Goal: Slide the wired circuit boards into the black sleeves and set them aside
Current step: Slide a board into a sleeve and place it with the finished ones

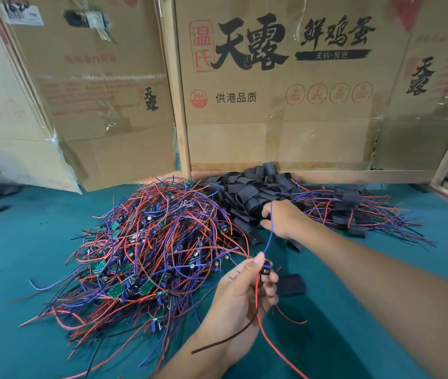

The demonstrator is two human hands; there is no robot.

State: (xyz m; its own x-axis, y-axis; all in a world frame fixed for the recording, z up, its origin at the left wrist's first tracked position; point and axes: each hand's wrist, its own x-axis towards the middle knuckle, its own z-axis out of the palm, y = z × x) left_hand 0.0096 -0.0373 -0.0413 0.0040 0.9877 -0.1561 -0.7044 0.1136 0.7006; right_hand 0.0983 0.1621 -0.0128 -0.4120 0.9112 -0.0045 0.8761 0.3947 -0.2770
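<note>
Bench (26, 255) topped in teal felt; printed cardboard boxes (285, 105) form the back wall. Even light.

The middle cardboard box (285, 86) reads "天露", "鲜鸡蛋", "供港品质", "温氏" and "360 PCS". The left box (102, 86) and right box (430, 86) each show "天露".

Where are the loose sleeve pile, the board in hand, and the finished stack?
sleeve pile (253, 192): head view, middle of the black heap.
circuit board (266, 269): head view, part showing above the left hand's fingers.
finished stack (351, 212): head view, a sleeved piece amid wires.
</note>
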